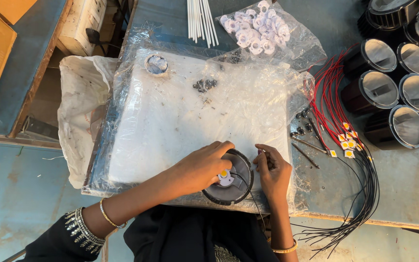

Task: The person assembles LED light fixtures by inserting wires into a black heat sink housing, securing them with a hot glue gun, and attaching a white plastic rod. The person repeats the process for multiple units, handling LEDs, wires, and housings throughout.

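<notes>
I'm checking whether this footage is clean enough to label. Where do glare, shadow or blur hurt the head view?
Head view: sharp overall; glare whitens the crinkled clear plastic sheet and the glass fronts of the round black lamp housings; the left hand shades part of the round black lamp housing it holds; the right hand shows no motion blur.

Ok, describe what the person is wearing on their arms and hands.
Both hands are bare, with no gloves or rings that can be made out. The left hand has a thin gold bangle on the forearm, and further up a black sleeve ending in a cuff with silver embroidery. The right hand has a gold bangle at the wrist; no sleeve shows on that arm.
</notes>
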